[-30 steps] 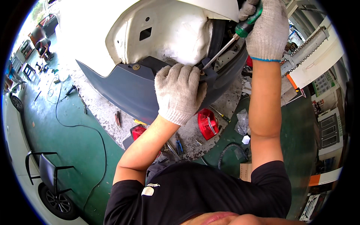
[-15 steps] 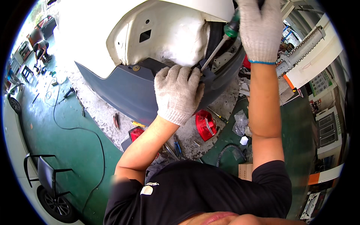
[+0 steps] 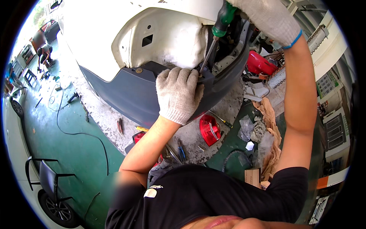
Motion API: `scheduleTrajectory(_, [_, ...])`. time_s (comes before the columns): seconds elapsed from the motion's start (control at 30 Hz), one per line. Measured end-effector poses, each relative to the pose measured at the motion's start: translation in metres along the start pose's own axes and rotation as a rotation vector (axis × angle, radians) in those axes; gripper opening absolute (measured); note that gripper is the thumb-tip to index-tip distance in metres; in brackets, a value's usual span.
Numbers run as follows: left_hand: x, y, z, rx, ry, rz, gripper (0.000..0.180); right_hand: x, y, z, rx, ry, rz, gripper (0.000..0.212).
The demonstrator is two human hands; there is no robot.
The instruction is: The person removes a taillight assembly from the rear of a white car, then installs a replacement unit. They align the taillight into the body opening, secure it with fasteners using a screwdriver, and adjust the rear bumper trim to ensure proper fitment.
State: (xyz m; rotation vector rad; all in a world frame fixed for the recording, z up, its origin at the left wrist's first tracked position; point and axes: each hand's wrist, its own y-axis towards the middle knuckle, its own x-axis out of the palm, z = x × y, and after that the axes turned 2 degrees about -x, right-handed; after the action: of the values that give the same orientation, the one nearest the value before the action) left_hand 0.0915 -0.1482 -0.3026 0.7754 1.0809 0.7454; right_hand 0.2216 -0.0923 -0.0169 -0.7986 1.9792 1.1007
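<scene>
My left hand [image 3: 178, 94], in a knitted off-white glove, curls its fingers over the upper edge of the dark grey car bumper [image 3: 118, 93]. Just right of its fingertips, the shaft of a green-and-black screwdriver [image 3: 224, 20] slants down to a spot on the bumper's edge. At the handle's top end is my gloved right hand [image 3: 268, 21], closed on it; its fingers are partly cut off by the picture's upper edge. Behind the bumper lies the white car body [image 3: 91, 38], with an open recess [image 3: 171, 36] in bare, pale metal.
A red tail light [image 3: 209, 130], pliers [image 3: 182, 152] and another screwdriver [image 3: 222, 119] lie on the worn pale surface below the bumper. Brown paper [image 3: 271, 126] and plastic wrap lie at right. A black chair [image 3: 48, 177] stands left, near a cable [image 3: 87, 132]. Another person [image 3: 44, 53] bends down far left.
My right hand and forearm have swung right, and the screwdriver handle has tipped left, standing steeper. My left hand stays on the bumper's edge. The view has shifted slightly.
</scene>
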Motion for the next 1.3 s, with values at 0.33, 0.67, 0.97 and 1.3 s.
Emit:
scheduleTrajectory(0.33, [-0.001,0.0,0.003,0.002,0.018,-0.008,0.041,-0.017,0.018,0.005,-0.057,-0.202,-0.168,0.039])
scheduleTrajectory(0.67, [-0.01,-0.006,-0.015,-0.045,0.132,0.019,0.04,0.006,0.045,-0.002,-0.161,-0.262,-0.157,0.041])
scheduleTrajectory(0.97, [-0.003,-0.001,-0.003,-0.016,0.047,-0.006,0.039,-0.009,0.035,0.003,-0.094,-0.465,-0.128,0.043])
scheduleTrajectory(1.3, [-0.004,-0.003,-0.002,-0.013,0.046,0.017,0.04,-0.007,0.032,-0.02,-0.023,-0.661,-0.037,0.047])
